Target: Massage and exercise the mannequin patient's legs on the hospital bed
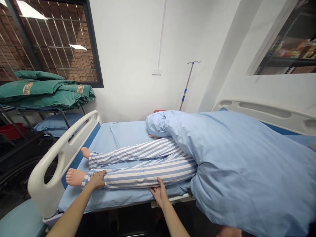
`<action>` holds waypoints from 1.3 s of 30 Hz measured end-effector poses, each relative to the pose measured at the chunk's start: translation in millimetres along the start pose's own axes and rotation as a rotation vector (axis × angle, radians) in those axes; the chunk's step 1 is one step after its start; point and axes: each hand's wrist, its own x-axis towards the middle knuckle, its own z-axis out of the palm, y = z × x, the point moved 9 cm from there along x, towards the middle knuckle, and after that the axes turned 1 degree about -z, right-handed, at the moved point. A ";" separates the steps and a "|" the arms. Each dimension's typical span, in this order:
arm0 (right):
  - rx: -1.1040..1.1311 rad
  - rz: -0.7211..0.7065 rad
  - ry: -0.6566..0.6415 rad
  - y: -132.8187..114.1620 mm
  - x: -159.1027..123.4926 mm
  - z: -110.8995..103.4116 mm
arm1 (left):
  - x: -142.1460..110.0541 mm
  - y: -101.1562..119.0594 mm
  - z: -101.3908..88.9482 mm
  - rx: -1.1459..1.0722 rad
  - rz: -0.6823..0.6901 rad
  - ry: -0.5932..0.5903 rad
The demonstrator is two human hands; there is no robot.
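Observation:
A figure that looks like a care manikin lies on the bed, its legs in blue-and-white striped trousers (145,174). Its bare near foot (75,177) and far foot (86,152) point toward the footboard. My left hand (98,179) is closed over the near lower leg, just above the ankle. Beside the near leg, around the knee, my right hand (160,194) has its fingers spread and its thumb against the trouser side; some fingertips are hidden at the leg's underside. A light blue quilt (229,158) covers the upper body.
The white footboard (41,184) rises at the left and the headboard (261,110) at the right. An IV pole (188,84) stands behind the bed. Folded green bedding (46,92) lies on a rack by the window. Part of the quilt hangs over the near edge.

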 end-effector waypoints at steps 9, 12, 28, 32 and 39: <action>-0.439 0.028 0.126 -2.7 -10.5 -26.3 | 6.3 -14.9 -27.9 -0.342 -0.164 0.248; -0.686 0.081 0.035 -1.7 -21.3 -21.2 | 11.4 -16.4 -27.2 -0.322 -0.229 0.268; -1.230 -0.606 -0.308 -58.6 40.6 158.5 | 25.3 -7.1 -2.9 -0.186 -0.312 0.198; -1.602 -0.680 -0.179 -45.5 56.3 148.7 | 24.8 -6.4 -2.5 -0.181 -0.330 0.180; -2.169 -0.756 -0.083 -29.7 50.5 149.5 | 26.3 -7.3 1.7 -0.123 -0.329 0.199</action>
